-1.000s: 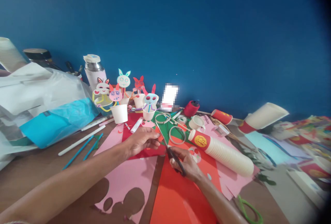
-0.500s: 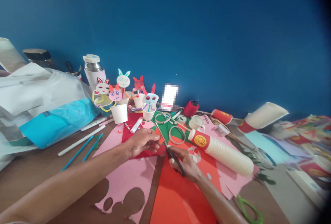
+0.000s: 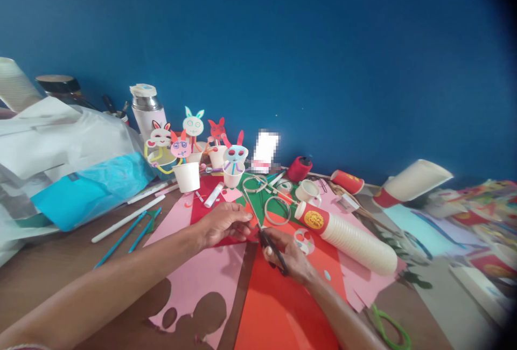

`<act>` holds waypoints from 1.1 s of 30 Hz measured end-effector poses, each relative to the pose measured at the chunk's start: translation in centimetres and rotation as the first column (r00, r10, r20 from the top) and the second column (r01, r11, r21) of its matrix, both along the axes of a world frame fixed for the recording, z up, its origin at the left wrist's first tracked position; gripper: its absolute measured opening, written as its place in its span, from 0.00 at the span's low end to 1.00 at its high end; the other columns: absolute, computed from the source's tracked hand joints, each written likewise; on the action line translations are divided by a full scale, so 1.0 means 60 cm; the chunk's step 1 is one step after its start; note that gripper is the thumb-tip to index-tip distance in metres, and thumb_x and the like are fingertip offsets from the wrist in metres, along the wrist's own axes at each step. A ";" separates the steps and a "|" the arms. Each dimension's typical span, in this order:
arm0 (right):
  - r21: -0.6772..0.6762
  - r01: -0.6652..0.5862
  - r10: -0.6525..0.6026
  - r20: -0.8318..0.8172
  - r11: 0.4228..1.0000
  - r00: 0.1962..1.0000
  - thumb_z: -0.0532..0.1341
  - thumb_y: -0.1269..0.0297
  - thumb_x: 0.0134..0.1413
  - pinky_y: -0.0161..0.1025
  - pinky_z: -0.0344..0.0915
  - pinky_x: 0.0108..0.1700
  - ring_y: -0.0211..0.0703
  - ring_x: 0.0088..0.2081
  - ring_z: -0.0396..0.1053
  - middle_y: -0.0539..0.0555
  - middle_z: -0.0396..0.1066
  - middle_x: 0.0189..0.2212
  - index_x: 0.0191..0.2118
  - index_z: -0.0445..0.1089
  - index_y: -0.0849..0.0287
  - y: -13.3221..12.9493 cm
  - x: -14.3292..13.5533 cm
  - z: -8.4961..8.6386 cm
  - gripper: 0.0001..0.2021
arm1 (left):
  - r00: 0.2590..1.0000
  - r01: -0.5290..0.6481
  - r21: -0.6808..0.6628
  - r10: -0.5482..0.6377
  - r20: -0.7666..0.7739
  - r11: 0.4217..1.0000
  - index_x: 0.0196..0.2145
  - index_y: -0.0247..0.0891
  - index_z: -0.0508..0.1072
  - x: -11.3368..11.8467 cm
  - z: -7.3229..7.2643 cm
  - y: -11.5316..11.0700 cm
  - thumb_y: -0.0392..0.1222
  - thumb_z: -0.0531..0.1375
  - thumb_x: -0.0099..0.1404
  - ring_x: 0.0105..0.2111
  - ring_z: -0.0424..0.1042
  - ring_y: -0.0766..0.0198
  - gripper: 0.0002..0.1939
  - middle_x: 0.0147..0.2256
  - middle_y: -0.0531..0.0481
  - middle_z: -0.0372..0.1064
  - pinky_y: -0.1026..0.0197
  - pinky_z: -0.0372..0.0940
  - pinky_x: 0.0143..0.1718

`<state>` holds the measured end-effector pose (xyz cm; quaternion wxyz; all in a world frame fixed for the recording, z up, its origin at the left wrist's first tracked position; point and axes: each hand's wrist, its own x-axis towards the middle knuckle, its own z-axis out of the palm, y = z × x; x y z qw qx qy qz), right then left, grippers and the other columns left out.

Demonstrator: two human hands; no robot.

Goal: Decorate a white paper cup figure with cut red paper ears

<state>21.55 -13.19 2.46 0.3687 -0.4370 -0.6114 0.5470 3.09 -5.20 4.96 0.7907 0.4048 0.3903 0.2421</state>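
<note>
My right hand (image 3: 295, 261) is closed round the black handles of a pair of scissors (image 3: 273, 249), whose long blades point up and away to the left. Facing it, my left hand (image 3: 226, 224) pinches a small piece of orange-red paper (image 3: 251, 218) right beside the blades. Part of that piece is hidden by the fingers, and I cannot tell if the blades are on it. Beneath the hands lie sheets of coloured paper: orange (image 3: 274, 307), pink (image 3: 197, 280) with cut-out holes, and green (image 3: 253, 184). A cut-out paper face (image 3: 305, 241) lies near my right hand.
Several paper-cup rabbit figures (image 3: 188, 177) stand behind, near a glue stick (image 3: 214, 195). A long stack of paper cups (image 3: 355, 242) lies at right, near a white mug (image 3: 309, 192). Plastic bags (image 3: 81, 151) fill the left side; a blue wall (image 3: 283, 59) rises behind.
My fingers have shifted very slightly around the orange-red paper and the scissors. Everything else stays where it was.
</note>
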 end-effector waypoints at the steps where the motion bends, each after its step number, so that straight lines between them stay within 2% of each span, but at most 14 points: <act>1: -0.001 0.007 -0.007 0.006 1.000 1.000 0.59 0.55 0.49 0.29 0.54 0.22 0.31 0.21 0.54 0.46 0.58 0.22 0.38 0.65 0.60 0.000 0.000 0.001 0.14 | 1.000 0.000 0.001 0.000 -0.002 1.000 0.25 0.32 0.66 0.000 0.001 0.000 0.39 0.62 0.50 0.21 0.68 0.68 0.09 0.24 0.48 0.70 0.64 0.65 0.22; 6: -0.024 0.059 -0.059 0.019 0.998 0.998 0.59 0.54 0.48 0.29 0.52 0.20 0.29 0.18 0.52 0.45 0.56 0.20 0.37 0.65 0.61 0.000 -0.002 0.001 0.15 | 1.000 -0.007 -0.016 0.007 -0.003 1.000 0.24 0.33 0.66 0.001 0.003 -0.001 0.39 0.63 0.50 0.21 0.68 0.68 0.09 0.23 0.49 0.70 0.65 0.65 0.22; 14: -0.029 0.073 -0.074 -0.045 0.997 0.996 0.59 0.53 0.48 0.29 0.52 0.19 0.30 0.18 0.53 0.45 0.57 0.18 0.37 0.66 0.61 -0.003 -0.007 -0.005 0.16 | 1.000 -0.022 -0.027 0.022 0.005 0.999 0.24 0.33 0.66 0.001 0.002 -0.002 0.39 0.63 0.50 0.21 0.68 0.68 0.09 0.23 0.49 0.69 0.64 0.65 0.22; 25: -0.033 0.099 -0.099 -0.018 0.995 0.995 0.59 0.51 0.47 0.28 0.52 0.17 0.29 0.16 0.53 0.45 0.57 0.17 0.36 0.67 0.62 -0.002 -0.010 -0.003 0.18 | 1.000 -0.025 -0.039 0.026 0.008 0.999 0.24 0.33 0.67 0.000 0.005 -0.002 0.40 0.64 0.48 0.22 0.68 0.68 0.10 0.24 0.49 0.70 0.64 0.65 0.22; 30: -0.053 0.124 -0.120 0.072 0.991 0.990 0.59 0.51 0.46 0.29 0.52 0.17 0.30 0.16 0.53 0.46 0.58 0.17 0.37 0.68 0.62 -0.001 -0.007 0.000 0.19 | 1.000 -0.017 -0.027 0.017 0.008 0.999 0.23 0.33 0.66 0.001 0.002 -0.001 0.40 0.64 0.48 0.21 0.68 0.68 0.10 0.23 0.49 0.70 0.64 0.65 0.23; 33: 0.032 0.175 -0.177 0.239 0.984 0.955 0.60 0.55 0.46 0.31 0.56 0.21 0.33 0.20 0.57 0.48 0.63 0.20 0.40 0.69 0.60 0.004 0.008 0.011 0.17 | 1.000 -0.014 0.006 0.014 0.008 1.000 0.24 0.33 0.66 0.000 0.002 -0.001 0.40 0.63 0.50 0.22 0.69 0.68 0.09 0.24 0.49 0.70 0.64 0.64 0.23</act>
